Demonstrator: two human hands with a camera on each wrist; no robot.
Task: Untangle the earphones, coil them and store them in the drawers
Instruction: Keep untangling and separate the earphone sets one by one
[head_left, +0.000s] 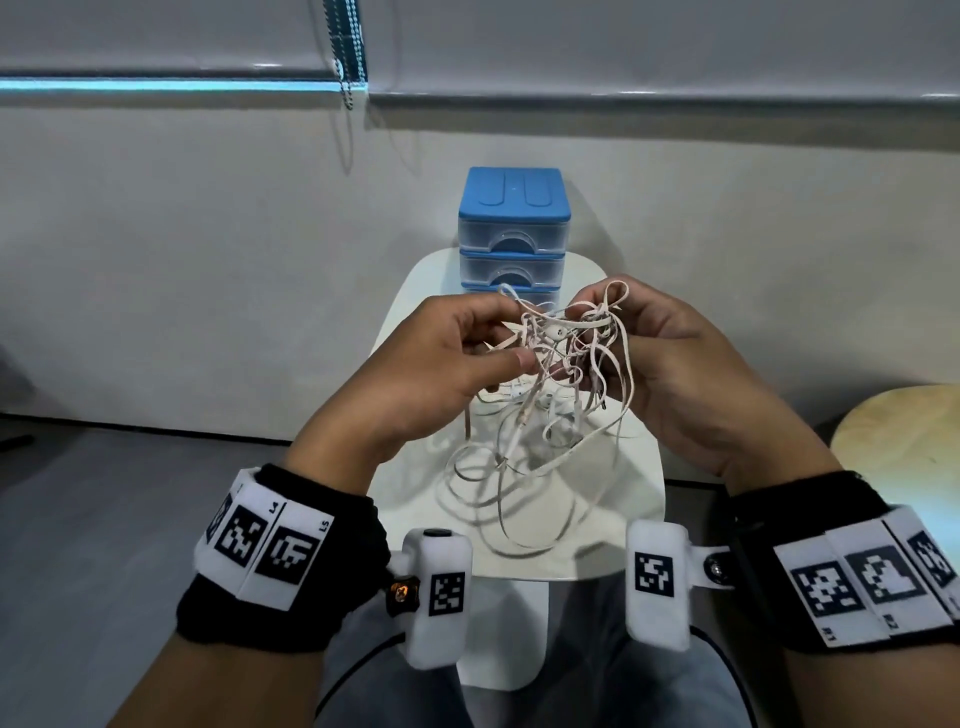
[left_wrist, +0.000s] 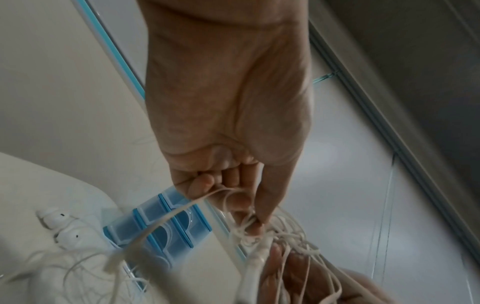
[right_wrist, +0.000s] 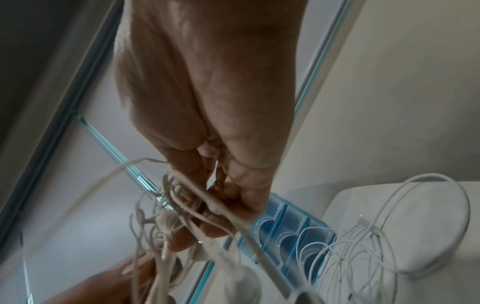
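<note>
I hold the tangled white earphone cables (head_left: 561, 353) between my left hand (head_left: 436, 364) and right hand (head_left: 691, 374), above the small white desk (head_left: 639, 467). The blue-topped clear plastic drawers (head_left: 513, 228) stand behind the tangle, on the desk's far end.

left hand (head_left: 441, 358): centre-left of frame, raised, fingers curled, pinching earphone cords (head_left: 563, 338) | right hand (head_left: 670, 353): centre-right, raised, fingers curled round cords

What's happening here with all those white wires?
A person is untangling earphones. The left hand and right hand both pinch the knotted clump, held above a small white table, with loose loops hanging down onto it. Behind stands a blue drawer unit, drawers closed. Nothing is coiled or stored yet.
</note>
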